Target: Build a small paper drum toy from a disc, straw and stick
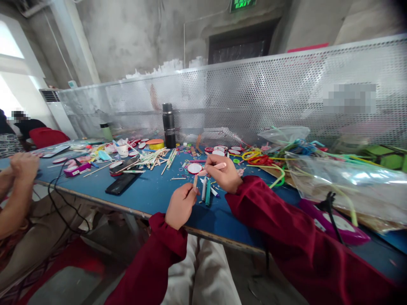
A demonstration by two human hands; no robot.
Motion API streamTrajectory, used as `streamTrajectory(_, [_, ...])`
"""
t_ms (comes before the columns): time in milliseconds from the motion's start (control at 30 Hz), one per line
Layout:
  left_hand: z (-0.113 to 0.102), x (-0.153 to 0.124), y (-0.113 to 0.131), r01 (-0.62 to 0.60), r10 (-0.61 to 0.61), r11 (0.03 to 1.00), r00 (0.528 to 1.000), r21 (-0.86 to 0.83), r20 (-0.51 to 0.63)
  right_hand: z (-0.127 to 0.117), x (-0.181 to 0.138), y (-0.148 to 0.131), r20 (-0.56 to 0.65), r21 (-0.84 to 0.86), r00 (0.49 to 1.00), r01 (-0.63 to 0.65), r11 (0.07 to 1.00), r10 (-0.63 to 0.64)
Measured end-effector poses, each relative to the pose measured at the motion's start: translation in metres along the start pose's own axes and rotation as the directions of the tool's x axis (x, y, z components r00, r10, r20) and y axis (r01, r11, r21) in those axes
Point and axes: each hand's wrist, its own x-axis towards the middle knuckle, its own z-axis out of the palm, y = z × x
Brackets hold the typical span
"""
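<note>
My left hand (pixel 182 205) is closed above the table's front edge, pinching a short, pale wooden stick (pixel 195 181) that points upward. Just beyond it, my right hand (pixel 223 173) is closed around a slim, peach-coloured pen-like stick (pixel 219 166), gripped as one holds a pen. Its front end comes close to the top of the wooden stick; whether they touch I cannot tell. Below my right hand lie a grey-white marker (pixel 204 189), a teal marker (pixel 207 194) and a purple-tipped marker (pixel 215 192). A white disc with a red rim (pixel 194 168) lies behind my hands.
A black bottle (pixel 169 127) stands before the perforated metal screen (pixel 229 101). Leftward are a black phone (pixel 122 183), a pile of sticks (pixel 155 157) and a paper cup (pixel 122 148). Plastic bags (pixel 349 182) and a purple box (pixel 333 222) lie right. Another person's hands (pixel 25 167) are at left.
</note>
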Motion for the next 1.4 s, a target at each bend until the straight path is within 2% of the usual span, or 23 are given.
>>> streamTrajectory(300, [-0.0007, 0.0007, -0.0007, -0.006, 0.006, 1.0, 1.0, 0.003, 0.005, -0.0002, -0.0001, 0.0004, 0.025, 0.01, 1.0, 0.003, 1.0, -0.003])
streamTrajectory(467, [-0.0004, 0.0004, -0.0011, 0.003, -0.003, 1.0, 1.0, -0.007, 0.002, -0.0004, 0.0008, 0.001, -0.024, -0.016, 1.0, 0.017, 1.0, -0.018])
streamTrajectory(633, [-0.0003, -0.0002, 0.0003, -0.003, 0.003, 1.0, 1.0, -0.006, 0.001, 0.0003, 0.0, 0.0009, 0.029, 0.008, 1.0, 0.011, 1.0, -0.011])
streamTrajectory(1400, [0.0001, 0.0003, -0.002, -0.009, 0.009, 1.0, 1.0, -0.008, -0.002, -0.0002, 0.0006, 0.001, 0.013, -0.012, 1.0, 0.001, 1.0, -0.001])
